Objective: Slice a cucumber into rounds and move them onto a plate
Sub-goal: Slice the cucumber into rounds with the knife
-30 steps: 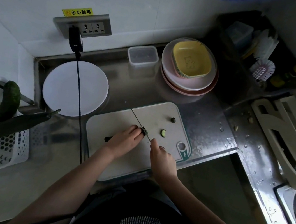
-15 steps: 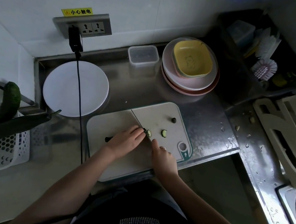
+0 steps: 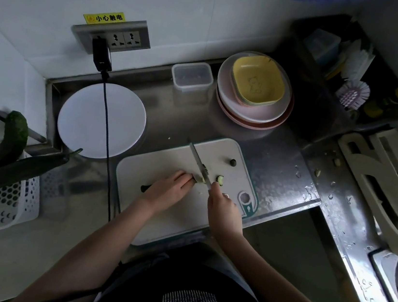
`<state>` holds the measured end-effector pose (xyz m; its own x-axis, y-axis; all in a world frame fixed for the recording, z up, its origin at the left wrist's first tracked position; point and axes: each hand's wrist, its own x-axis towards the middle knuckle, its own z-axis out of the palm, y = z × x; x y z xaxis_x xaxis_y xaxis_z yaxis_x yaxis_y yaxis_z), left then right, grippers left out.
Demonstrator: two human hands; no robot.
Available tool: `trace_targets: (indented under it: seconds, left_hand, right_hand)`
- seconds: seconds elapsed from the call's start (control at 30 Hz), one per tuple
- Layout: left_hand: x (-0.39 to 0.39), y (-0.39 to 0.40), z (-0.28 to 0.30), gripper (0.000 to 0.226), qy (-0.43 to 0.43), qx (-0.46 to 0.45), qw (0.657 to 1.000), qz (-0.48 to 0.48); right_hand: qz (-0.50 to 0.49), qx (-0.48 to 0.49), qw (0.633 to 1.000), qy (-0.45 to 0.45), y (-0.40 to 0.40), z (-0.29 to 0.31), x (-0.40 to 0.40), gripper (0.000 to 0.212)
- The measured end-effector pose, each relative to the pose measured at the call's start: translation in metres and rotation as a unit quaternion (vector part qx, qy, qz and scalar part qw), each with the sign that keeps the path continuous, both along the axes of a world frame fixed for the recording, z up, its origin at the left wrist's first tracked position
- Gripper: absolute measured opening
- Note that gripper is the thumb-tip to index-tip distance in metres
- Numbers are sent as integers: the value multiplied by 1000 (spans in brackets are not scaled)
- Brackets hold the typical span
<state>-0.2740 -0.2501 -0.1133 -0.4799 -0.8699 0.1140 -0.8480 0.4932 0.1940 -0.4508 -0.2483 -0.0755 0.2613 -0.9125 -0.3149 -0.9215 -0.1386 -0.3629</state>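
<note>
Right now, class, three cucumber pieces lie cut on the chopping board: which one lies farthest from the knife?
The dark end piece near the board's far right edge. The other two, one slice and another, lie beside the knife.

- You can read "小心触电" in dark characters on the yellow warning sticker point(image 3: 104, 17), stuck to the wall just above the socket panel point(image 3: 111, 36).
- You find no other legible text.
</note>
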Motion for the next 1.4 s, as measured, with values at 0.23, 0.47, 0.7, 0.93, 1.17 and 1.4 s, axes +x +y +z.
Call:
trace_targets:
  seconds: [0.23,0.47,0.7,0.93,1.17,1.4]
  left_hand:
    - [-1,0,9,47,-12,20,1000,3]
    - [-2,0,17,47,-36,-6,999,0]
    - [0,-1,13,48,-34,-2,999,1]
    - [-1,0,16,47,-34,-9,999,-3]
    - [0,0,6,35,10,-28,999,16]
    - [3,0,-10,37,3,-14,1000,16]
  right_hand:
    - [57,9,998,28,12,-5,4,10]
    - [65,17,997,42,12,-8,3,12]
    - [62,13,997,45,12,-13,4,22]
    - [71,7,996,45,11,-16,3,20]
    - [86,25,993,75,4,-18,5,27]
    - [94,29,991,89,0,-19,6,29]
